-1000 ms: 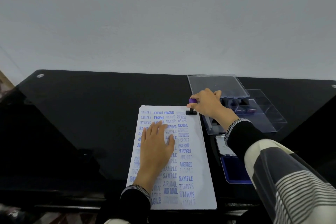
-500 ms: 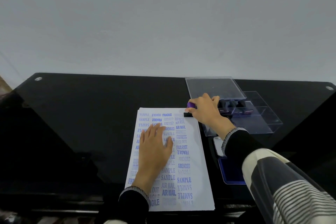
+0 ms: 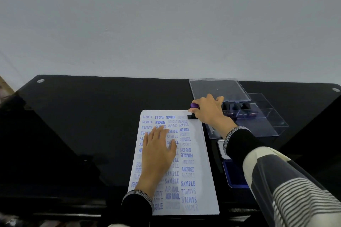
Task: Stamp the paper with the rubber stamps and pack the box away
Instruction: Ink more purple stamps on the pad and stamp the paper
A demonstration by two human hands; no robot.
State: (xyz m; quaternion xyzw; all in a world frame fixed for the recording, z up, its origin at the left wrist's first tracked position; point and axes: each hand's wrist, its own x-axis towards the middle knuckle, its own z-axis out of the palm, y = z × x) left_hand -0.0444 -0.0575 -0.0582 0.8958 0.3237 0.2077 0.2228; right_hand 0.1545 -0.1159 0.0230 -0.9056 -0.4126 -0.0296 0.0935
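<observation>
The right hand (image 3: 208, 110) pinches a purple-topped black rubber stamp (image 3: 192, 113) at the white paper's (image 3: 203, 153) one o'clock corner. The left hand (image 3: 158, 149) lies flat, fingers spread.

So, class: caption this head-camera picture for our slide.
Right hand presses a purple-handled stamp onto paper.

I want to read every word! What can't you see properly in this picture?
- Head view: left hand covers words mid-paper.
- Right hand hides most of the stamp; its wording is unseen.
- Right sleeve covers part of the ink pad.
- Stamps in the clear box: too small to read.
</observation>
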